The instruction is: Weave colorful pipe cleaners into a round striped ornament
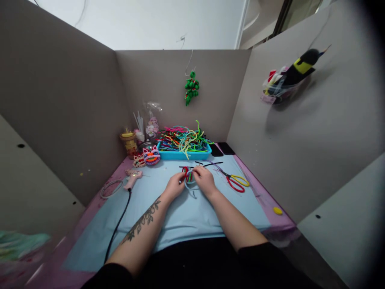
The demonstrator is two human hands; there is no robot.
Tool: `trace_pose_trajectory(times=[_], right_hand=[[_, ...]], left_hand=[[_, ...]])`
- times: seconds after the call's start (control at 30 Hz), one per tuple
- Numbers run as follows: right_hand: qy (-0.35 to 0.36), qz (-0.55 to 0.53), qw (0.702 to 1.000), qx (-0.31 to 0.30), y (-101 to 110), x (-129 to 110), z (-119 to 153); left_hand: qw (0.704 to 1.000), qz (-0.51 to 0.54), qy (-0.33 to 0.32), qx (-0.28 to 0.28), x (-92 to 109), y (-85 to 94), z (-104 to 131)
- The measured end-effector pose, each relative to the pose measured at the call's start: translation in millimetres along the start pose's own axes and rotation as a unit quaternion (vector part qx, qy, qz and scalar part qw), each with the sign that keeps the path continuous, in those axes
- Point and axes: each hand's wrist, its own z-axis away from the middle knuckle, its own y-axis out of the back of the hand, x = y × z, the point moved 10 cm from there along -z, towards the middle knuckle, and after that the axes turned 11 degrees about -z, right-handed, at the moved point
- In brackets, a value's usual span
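Between my two hands is a small pipe-cleaner piece [189, 175] in red, green and pale blue, raised over the blue sheet [150, 216]. My left hand [176, 184] closes its fingertips on the piece's left side. My right hand [203, 178] pinches its upper right side, and the fingers partly cover it. A pale blue strand [192, 188] curls below it. Just beyond my hands lie dark pipe cleaners [213, 163]. Scissors [236, 181] with one red and one yellow handle rest right of my right hand.
A blue tray [183, 155] heaped with colourful pipe cleaners stands at the back. Left of it are two finished faces, the nearer one pink [151, 155], and a cup [129, 144]. A pink glue gun [132, 179] trails a black cord. Two black phones [225, 148] lie at back right; partitions enclose the table.
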Motion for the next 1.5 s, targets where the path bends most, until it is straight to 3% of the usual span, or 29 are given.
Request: trace_pose_trajectory(times=[0.1,0.4,0.53,0.6,0.8,0.97,1.13,1.37,1.5], right_hand=[[0.034,0.064,0.997,-0.023,-5,-6,1],[0.028,0.018,0.999,-0.028,-12,-2,3],[0.061,0.008,0.994,-0.085,-25,-13,6],[0.048,-0.034,0.995,-0.083,-25,-15,5],[-0.085,-0.13,0.988,0.021,-6,8,3],[-0.036,-0.108,0.993,0.021,-6,2,3],[-0.07,-0.112,0.991,0.029,-6,12,3],[-0.012,-0.08,0.995,-0.054,-21,0,2],[-0.068,-0.128,0.989,-0.042,-23,7,3]], left_hand=[[0.999,-0.051,-0.015,-0.006,2,-1.6,1],[0.995,-0.094,-0.025,-0.006,10,0.6,3],[0.992,-0.118,-0.038,-0.016,13,-2.4,3],[0.993,-0.114,-0.035,-0.019,12,-2.5,2],[0.997,-0.073,0.019,0.027,1,10.7,0],[0.993,-0.116,-0.004,0.021,5,6.9,2],[0.991,-0.133,-0.012,0.026,5,5.7,2],[0.99,-0.141,-0.021,0.012,8,4.0,3],[0.992,-0.12,0.002,0.021,4,7.7,2]])
